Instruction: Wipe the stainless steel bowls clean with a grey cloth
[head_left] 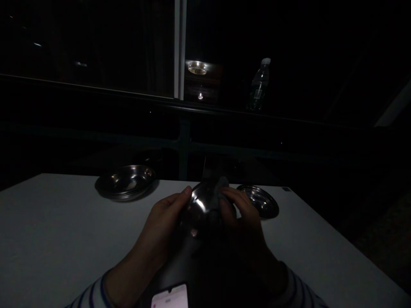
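Observation:
The scene is very dark. My left hand (165,218) grips the left rim of a shiny steel bowl (201,205), held tilted above the white table (48,231). My right hand (239,209) presses a dark grey cloth (221,184) against the bowl's right side, fingers curled around it. Both sleeves are striped.
A stack of steel dishes (126,182) sits at the table's far left. A single steel plate (260,200) lies just right of my hands. A lit phone screen (170,296) shows at the bottom edge. A water bottle (259,85) stands on a dark ledge behind.

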A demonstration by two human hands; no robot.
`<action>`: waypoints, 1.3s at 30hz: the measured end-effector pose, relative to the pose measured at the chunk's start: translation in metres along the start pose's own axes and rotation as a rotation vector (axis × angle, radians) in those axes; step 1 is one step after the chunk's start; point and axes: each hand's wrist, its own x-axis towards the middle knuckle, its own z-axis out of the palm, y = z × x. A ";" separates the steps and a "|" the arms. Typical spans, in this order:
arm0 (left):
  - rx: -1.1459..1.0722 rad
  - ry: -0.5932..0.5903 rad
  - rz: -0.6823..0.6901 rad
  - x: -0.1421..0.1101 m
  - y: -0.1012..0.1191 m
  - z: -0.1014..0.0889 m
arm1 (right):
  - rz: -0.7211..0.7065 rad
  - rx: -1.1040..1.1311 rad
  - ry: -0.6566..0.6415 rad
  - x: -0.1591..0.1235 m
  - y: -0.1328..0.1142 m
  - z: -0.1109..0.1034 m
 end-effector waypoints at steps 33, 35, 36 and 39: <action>-0.146 -0.074 -0.018 0.002 -0.005 -0.003 | -0.484 -0.298 -0.054 -0.015 -0.014 0.008; -0.152 -0.099 -0.035 0.000 -0.004 -0.002 | -0.419 -0.281 -0.002 -0.009 -0.009 0.003; -0.154 -0.108 -0.050 0.000 -0.004 -0.002 | -0.370 -0.268 0.043 -0.006 -0.006 0.001; -0.138 -0.095 -0.056 0.000 -0.004 -0.001 | -0.216 -0.251 0.112 -0.002 -0.001 0.000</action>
